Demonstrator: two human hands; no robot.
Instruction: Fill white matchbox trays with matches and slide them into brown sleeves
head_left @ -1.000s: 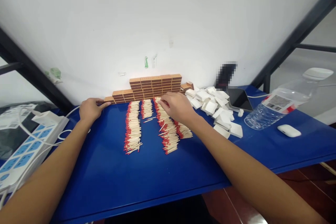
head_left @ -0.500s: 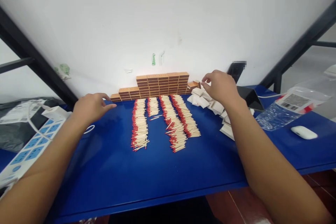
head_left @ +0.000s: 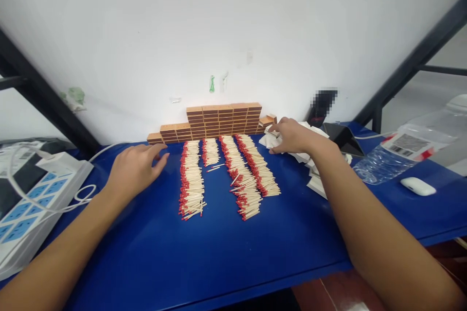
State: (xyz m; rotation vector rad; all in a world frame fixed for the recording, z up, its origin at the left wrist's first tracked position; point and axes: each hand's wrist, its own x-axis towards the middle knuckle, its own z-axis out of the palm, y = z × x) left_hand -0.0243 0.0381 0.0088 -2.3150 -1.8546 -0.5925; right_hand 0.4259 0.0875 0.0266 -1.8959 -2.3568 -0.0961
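Note:
My left hand (head_left: 135, 167) hovers over the left part of the table, thumb and fingers apart and nothing between them. At the pile of small white card matchbox trays (head_left: 314, 182), my right hand (head_left: 292, 137) spreads its thumb and fingers around the near left trays; I cannot see a tray gripped. Red-tipped matches lie in rows: a long left row (head_left: 191, 180), a short row (head_left: 210, 151) with a few loose matches below it, and two long right rows (head_left: 237, 170). Behind them, brown matchboxes (head_left: 222, 120) stand stacked against the wall, a few lying askew at the right end.
A power strip (head_left: 32, 199) with white cables lies at left. On the right are a dark tablet-like object (head_left: 343, 137), a clear plastic bottle (head_left: 404, 143) on its side and a white earbud case (head_left: 418, 186). Black metal posts (head_left: 47, 87) frame the blue table (head_left: 204, 262).
My right hand has moved down from beside the askew matchboxes onto the white trays. My left hand has come slightly nearer and right. The view has shifted a little.

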